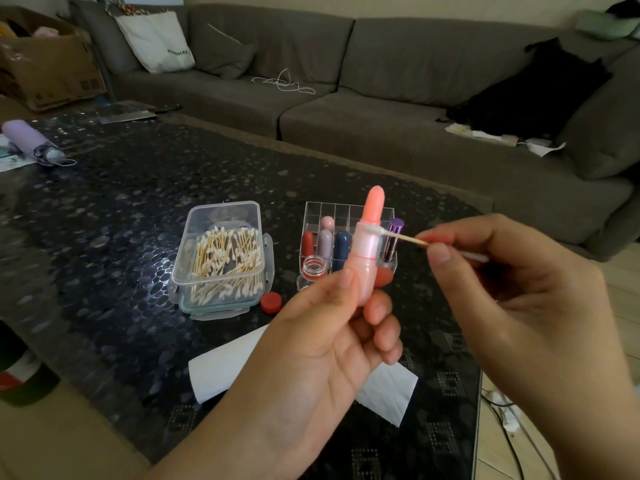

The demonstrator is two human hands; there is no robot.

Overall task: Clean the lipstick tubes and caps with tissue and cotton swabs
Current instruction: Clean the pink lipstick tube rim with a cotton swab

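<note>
Pink plastic, light and smooth, is what you have in your left hand point(332, 327): an uncapped lipstick tube point(367, 258) held upright above the near part of the worktop point(121, 209), thumb and fingers point(379, 306) wrapped round its base. Keep your hold down there; the glossy barrel looks slippery, and the coral bullet standing out of the top is soft and will likely smear or snap if touched or squeezed.

Your right hand point(519, 289) pinches a cotton swab point(401, 237) by its wooden stick, the white tip touching the collar just below the bullet. The stick is thin and would probably bend or break under force, so light strokes should do.

Beneath your hands a white tissue point(221, 368) lies flat near the worktop's front edge. Further in stand a clear box of cotton swabs point(221, 254), a red cap point(270, 302), a small open jar point(313, 268) and a clear divided organiser point(346, 209) holding several capped lipsticks.

Dark and glossy with a pebble pattern, the worktop throws back glare; small things could slide on it. A grey sofa point(346, 109) runs along its far side.
</note>
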